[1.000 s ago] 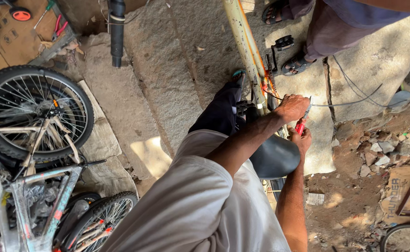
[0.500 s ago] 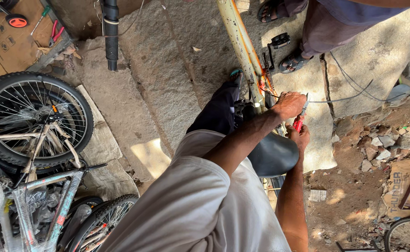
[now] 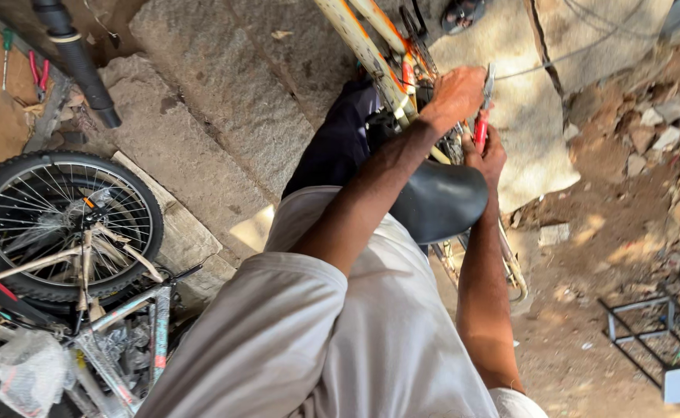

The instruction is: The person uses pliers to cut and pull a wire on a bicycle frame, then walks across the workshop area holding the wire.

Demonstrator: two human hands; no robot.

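Above the black saddle [image 3: 439,200], the right hand [image 3: 485,155] has its fingers clamped on red-handled pliers [image 3: 482,116], held upright. Just beside it the left hand [image 3: 455,94] closes its fingers on the orange bike frame [image 3: 371,54]. Well apart, a spoked wheel [image 3: 65,224] lies on the stone floor [image 3: 224,116].

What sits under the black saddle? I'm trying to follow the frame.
Under the black saddle pale frame tubes run down past the right forearm. The seat post is hidden by the saddle, and the left hand covers the frame ahead.
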